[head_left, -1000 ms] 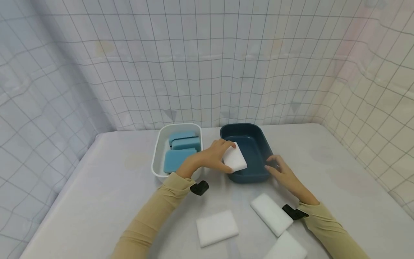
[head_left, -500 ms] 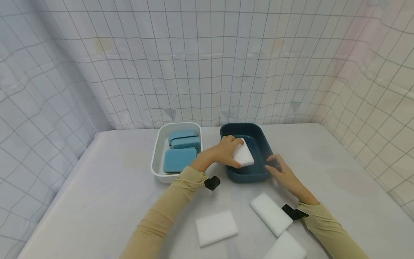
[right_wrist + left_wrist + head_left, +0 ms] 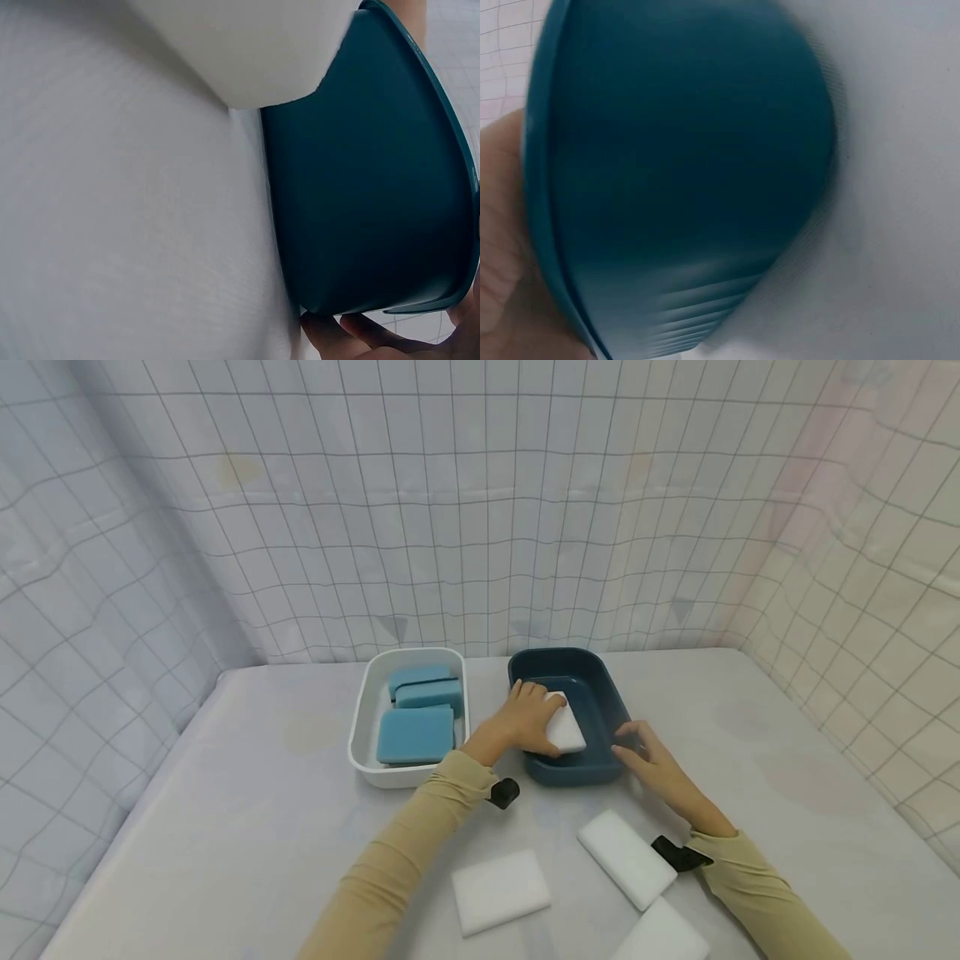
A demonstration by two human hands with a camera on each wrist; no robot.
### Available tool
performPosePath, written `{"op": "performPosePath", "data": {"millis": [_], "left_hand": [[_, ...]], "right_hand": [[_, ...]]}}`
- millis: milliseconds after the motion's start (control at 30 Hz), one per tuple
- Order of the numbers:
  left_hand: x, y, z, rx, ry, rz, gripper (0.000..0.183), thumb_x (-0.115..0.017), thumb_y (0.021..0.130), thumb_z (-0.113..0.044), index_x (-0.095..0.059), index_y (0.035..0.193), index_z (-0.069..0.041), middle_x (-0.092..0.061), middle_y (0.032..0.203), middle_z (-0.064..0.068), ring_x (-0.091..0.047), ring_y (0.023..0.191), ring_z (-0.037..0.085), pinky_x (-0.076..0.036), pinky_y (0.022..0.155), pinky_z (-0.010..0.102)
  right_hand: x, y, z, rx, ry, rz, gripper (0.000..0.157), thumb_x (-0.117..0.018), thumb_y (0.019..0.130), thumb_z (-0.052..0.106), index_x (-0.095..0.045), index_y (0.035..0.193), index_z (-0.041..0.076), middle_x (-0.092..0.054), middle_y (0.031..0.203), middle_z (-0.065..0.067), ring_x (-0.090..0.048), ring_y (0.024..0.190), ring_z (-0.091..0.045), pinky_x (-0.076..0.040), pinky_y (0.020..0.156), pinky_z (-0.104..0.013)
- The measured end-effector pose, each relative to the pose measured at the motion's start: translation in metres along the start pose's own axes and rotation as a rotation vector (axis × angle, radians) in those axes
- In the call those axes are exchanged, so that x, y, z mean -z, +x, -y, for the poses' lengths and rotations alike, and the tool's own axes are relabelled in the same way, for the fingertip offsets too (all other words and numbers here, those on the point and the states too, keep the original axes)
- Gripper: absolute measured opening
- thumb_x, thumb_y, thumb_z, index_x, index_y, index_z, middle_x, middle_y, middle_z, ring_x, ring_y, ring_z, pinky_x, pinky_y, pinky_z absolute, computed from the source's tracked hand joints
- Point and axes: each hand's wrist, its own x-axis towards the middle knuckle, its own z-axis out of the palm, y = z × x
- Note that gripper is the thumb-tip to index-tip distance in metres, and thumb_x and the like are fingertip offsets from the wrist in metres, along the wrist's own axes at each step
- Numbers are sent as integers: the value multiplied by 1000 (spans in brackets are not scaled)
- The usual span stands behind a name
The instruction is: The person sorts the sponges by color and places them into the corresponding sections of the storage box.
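My left hand [image 3: 527,720] reaches over the near-left rim of a dark blue bin [image 3: 573,774]. Thumb and fingers span a white sponge [image 3: 567,732], low inside the bin and partly hidden by the hand. At the bin's right side, my right hand [image 3: 662,772] holds the rim, with thumb and index finger bent over it. In the right wrist view, other fingers [image 3: 326,334] press against the bin's outer wall. The left wrist view mostly shows the outer wall of the bin [image 3: 682,150], with part of the left hand [image 3: 499,247] at its rim.
Left of the dark bin stands a white bin [image 3: 362,727] with several blue sponges [image 3: 415,735] in it. Nearer lie three white sponges: one in the middle [image 3: 501,890], one before my right wrist [image 3: 626,857], another at the bottom edge [image 3: 663,935]. Gridded curtains surround the table.
My left hand has carried the white sponge rightward into the dark bin, and it now lies lower there. My right hand has stayed at the bin's right rim.
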Motion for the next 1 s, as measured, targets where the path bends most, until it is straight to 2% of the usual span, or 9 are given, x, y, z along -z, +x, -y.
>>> {"op": "performPosePath", "data": {"millis": [133, 400, 733, 1000], "left_hand": [[-2, 0, -1, 21, 55, 13, 73, -69, 74, -50, -40, 135, -23, -37, 141, 10, -27, 137, 28, -11, 116, 52], [-3, 0, -3, 48, 110, 42, 76, -69, 75, -50, -36, 140, -27, -29, 149, 12, -19, 142, 28, -9, 116, 52], [-5, 1, 0, 29, 85, 6, 73, -69, 77, -48, -37, 140, -28, -26, 151, 11, -18, 143, 28, -11, 116, 51], [-5, -1, -1, -21, 27, -55, 69, -67, 80, -43, -37, 139, -25, -27, 151, 11, -19, 143, 29, -12, 117, 49]], "right_hand": [[-2, 0, -1, -10, -5, -3, 33, -48, 96, 25, -39, 121, 4, -39, 132, -18, -28, 133, -33, -29, 101, -56], [-2, -1, 0, -23, -46, 5, 33, -46, 97, 27, -38, 122, 7, -39, 135, -16, -37, 127, -32, -38, 91, -44], [-2, 2, -1, 0, -14, -3, 34, -47, 96, 25, -38, 121, 3, -39, 132, -19, -28, 133, -33, -30, 100, -55], [-1, 1, -1, 2, -20, -6, 35, -47, 96, 24, -38, 121, 1, -38, 133, -20, -28, 132, -33, -31, 98, -53]]}}
